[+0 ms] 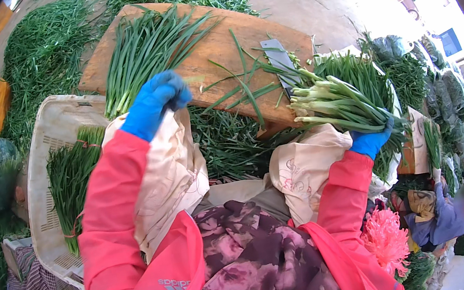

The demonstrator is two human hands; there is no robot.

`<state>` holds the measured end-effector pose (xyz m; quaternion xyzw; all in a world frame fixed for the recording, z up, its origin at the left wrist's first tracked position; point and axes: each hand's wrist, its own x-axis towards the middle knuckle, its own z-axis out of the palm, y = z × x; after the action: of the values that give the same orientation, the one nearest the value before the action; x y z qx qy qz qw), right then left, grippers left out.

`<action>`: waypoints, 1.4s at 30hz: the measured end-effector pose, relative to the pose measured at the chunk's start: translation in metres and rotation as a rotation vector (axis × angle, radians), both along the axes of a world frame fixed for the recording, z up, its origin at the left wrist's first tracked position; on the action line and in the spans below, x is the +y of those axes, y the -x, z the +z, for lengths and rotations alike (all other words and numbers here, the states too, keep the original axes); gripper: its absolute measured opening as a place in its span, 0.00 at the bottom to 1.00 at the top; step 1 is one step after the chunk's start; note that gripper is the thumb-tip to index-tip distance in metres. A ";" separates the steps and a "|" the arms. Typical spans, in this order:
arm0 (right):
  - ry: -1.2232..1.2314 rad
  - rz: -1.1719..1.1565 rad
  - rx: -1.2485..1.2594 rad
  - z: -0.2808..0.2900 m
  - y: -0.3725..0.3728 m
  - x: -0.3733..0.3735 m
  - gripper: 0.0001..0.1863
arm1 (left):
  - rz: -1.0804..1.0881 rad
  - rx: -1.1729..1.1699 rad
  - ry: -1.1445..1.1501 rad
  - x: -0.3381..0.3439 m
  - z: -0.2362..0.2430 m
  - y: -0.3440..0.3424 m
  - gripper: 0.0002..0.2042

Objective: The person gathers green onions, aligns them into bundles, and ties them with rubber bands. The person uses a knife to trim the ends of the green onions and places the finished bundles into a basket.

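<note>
My right hand, in a blue glove, is closed around a bunch of garlic chives, pale stem ends pointing left. It holds them beside the right end of a wooden board. My left hand, also gloved in blue, has its fingers curled over the board's near edge, slightly smeared by motion. What it holds, if anything, is hidden. Just beyond it, a loose pile of chives lies on the board. A cleaver with a broad grey blade rests near the right end, among cut leaves and trimmings.
On my left stands a white plastic crate with tied chive bundles. Heaps of chives cover the floor beyond. Bagged greens are stacked at right. Another person sits at the lower right, holding some chives.
</note>
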<state>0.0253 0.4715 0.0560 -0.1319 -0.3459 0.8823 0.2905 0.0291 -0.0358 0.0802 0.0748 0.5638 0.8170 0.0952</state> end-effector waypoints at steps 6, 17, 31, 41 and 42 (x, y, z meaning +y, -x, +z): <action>0.002 -0.012 -0.019 0.014 -0.005 -0.005 0.17 | -0.622 0.252 1.750 0.036 0.003 -0.043 0.14; 0.022 0.182 0.164 0.016 0.010 -0.072 0.18 | -0.211 -0.136 0.355 0.133 -0.001 -0.015 0.17; 0.088 0.273 0.224 0.015 0.009 -0.095 0.18 | -0.173 -0.323 -0.029 0.118 -0.050 -0.015 0.11; 0.048 0.040 0.099 0.010 0.004 -0.023 0.17 | -0.143 0.038 1.362 0.050 -0.086 0.007 0.09; 0.022 0.001 0.031 0.019 -0.002 -0.027 0.18 | -0.245 0.282 2.036 0.051 -0.083 0.001 0.10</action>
<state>0.0273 0.4446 0.0750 -0.1212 -0.3318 0.8881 0.2940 0.0284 0.0153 -0.0032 0.1108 0.9824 -0.0784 0.1287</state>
